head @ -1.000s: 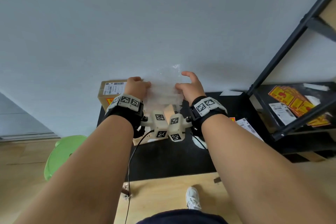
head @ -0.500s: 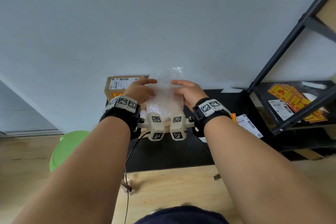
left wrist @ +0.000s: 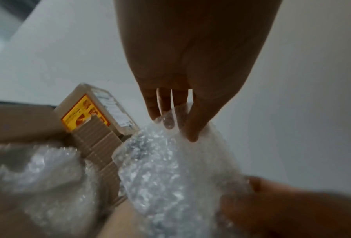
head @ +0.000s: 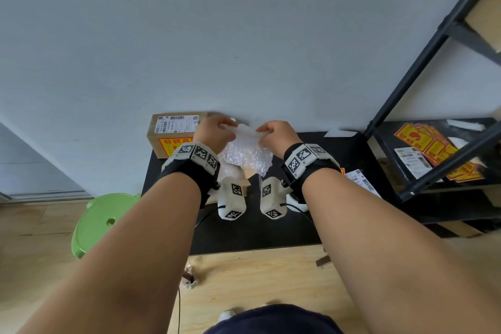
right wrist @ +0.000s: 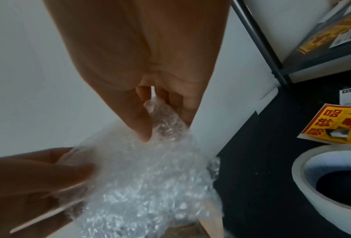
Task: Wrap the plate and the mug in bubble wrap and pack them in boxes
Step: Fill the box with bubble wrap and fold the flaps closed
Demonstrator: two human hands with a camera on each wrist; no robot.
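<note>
You stand at a black desk (head: pixel 252 228) pushed against a pale wall, with a black metal shelf (head: pixel 433 160) off its right edge carrying a pile of yellow and red stickers (head: pixel 433 146). A green stool (head: pixel 100 222) sits on the wooden floor off the desk's left edge. At the desk's far left corner stands a closed cardboard box (head: pixel 173 133) with a shipping label on top and a yellow sticker on its front. Just in front of it, an open box (left wrist: pixel 27 122) holds a bubble-wrapped bundle (left wrist: pixel 44 169); you cannot tell what is inside the wrap.

You hold a sheet of bubble wrap (head: pixel 245 154) up in the air above the far part of the desk, over the open box. Your left hand (head: pixel 212 131) pinches its upper left part, thumb against curled fingers (left wrist: pixel 164 104). Your right hand (head: pixel 276 134) pinches the upper right part the same way, thumb and fingers (right wrist: pixel 170 99) closed on a bunched fold. The sheet hangs crumpled between the two hands, and whether anything is wrapped in it cannot be told.

Near the desk's right edge lies a roll of tape (right wrist: pixel 329 180), with a loose yellow sticker (right wrist: pixel 333 127) just beyond it and a white shipping label (head: pixel 362 180) close by. Neither a bare plate nor a bare mug shows in any view.
</note>
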